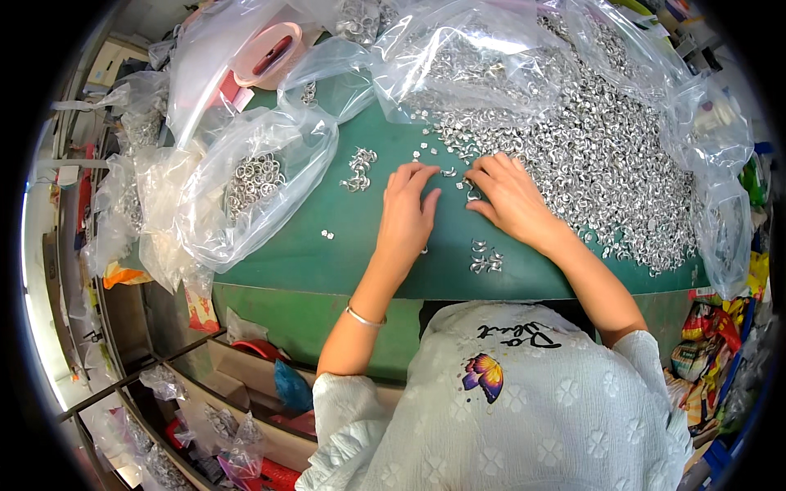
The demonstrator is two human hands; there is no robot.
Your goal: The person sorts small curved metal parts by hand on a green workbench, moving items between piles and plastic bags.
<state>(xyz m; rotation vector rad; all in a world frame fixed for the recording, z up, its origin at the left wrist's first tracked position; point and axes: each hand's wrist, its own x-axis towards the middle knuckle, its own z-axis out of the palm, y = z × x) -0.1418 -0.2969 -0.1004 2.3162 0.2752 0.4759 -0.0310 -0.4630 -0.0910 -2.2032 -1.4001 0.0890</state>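
Note:
My left hand (407, 204) rests low over the green table (360, 237). Its fingers reach to the right and the thumb stands apart, with nothing visible in the grip. Beside its fingertips lies a small curved silver metal piece (448, 173). My right hand (512, 200) is at the left edge of a wide pile of shiny metal pieces (622, 172). Between its parted thumb and fingers, another small metal piece (472, 195) shows on the table. A small cluster of curved pieces (359, 169) lies left of my left hand, and a group (486, 260) sits nearer me.
At the left, an opened clear plastic bag (278, 221) holds metal rings (252, 182). Clear plastic sheeting (467, 57) covers the far part of the pile. A pink basket (266, 57) stands far left. Below the table's left side are drawers (237, 385) with bagged parts.

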